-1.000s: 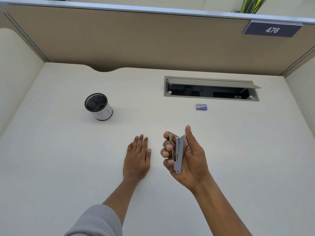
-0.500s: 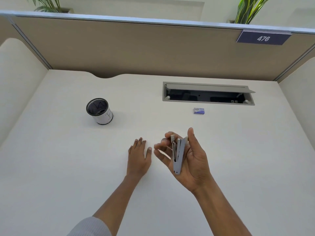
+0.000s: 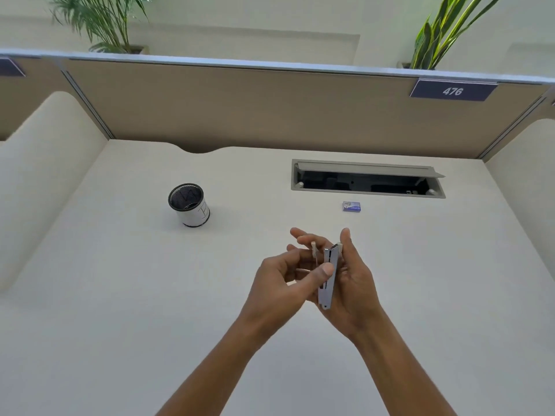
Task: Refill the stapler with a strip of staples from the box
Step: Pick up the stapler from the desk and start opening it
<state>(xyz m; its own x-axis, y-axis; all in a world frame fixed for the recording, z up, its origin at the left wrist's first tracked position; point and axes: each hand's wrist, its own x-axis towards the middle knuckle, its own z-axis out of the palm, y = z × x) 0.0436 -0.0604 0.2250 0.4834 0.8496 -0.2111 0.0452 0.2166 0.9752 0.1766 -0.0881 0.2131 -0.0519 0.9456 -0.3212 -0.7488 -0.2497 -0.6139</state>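
A small grey stapler (image 3: 328,283) stands on end above the desk, cradled in my right hand (image 3: 353,291), thumb up along its far side. My left hand (image 3: 283,285) has come up against it, its thumb pressed on the stapler's top and its fingers curled around the left side. A thin pale part of the stapler sticks out between the fingertips. The small blue staple box (image 3: 351,206) lies shut on the desk beyond the hands, apart from both.
A black mesh pen cup (image 3: 189,205) with a white band stands at the left. An open cable hatch (image 3: 368,179) is sunk in the desk behind the box. Tan partition walls enclose the white desk (image 3: 120,295) on three sides.
My left hand has lifted off the desk and moved right onto the stapler. The right hand kept holding it. The camera has tilted up.
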